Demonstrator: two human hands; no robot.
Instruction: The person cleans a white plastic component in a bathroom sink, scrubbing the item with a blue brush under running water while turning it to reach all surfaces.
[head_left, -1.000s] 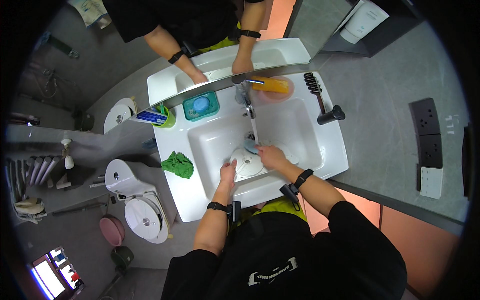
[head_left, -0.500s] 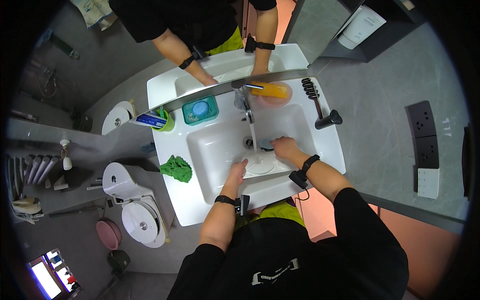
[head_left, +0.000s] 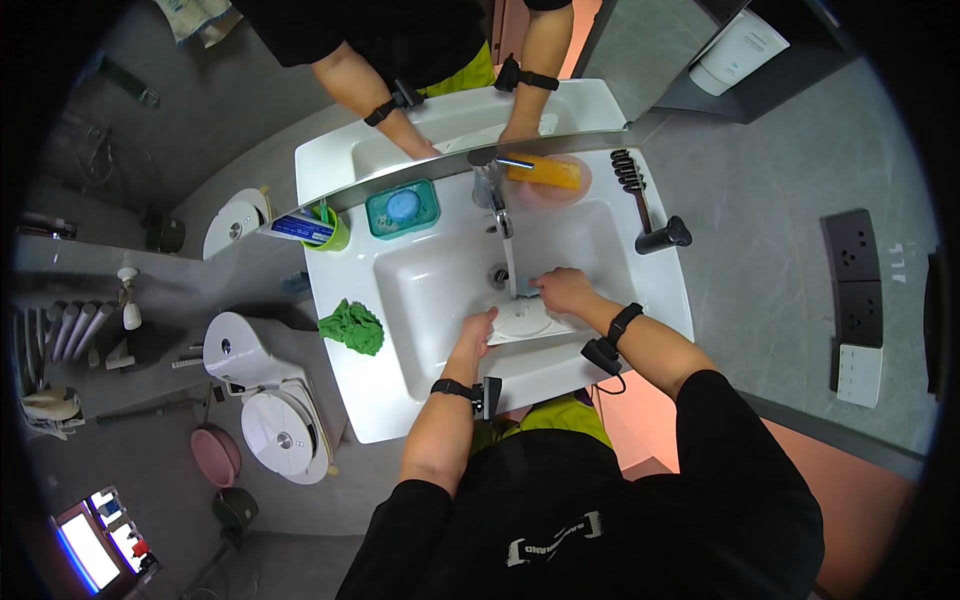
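A white flat panel with a round raised middle (head_left: 524,320) is held tilted in the near part of the white sink (head_left: 405,310). My left hand (head_left: 478,328) grips its left end, with the thumb on top. My right hand (head_left: 564,291) is closed over the panel's far edge, on a small pale-blue thing (head_left: 525,285); its kind is mostly hidden by the fingers. Water (head_left: 511,265) runs from the chrome faucet (head_left: 500,215) onto the panel's far edge, just left of my right fingers.
Around the sink's rim stand a green cloth (head_left: 352,328), a green cup (head_left: 335,232) with a tube, a teal soap dish (head_left: 402,208) with blue soap, a yellow-orange block (head_left: 545,171) on a pink dish, and a dark hairbrush (head_left: 632,185) beside a black-handled item (head_left: 662,236). A mirror rises behind.
My right hand has moved a little left along the panel's far edge, closer to the water, taking the pale-blue thing with it. My left hand keeps its grip. The view has shifted slightly.
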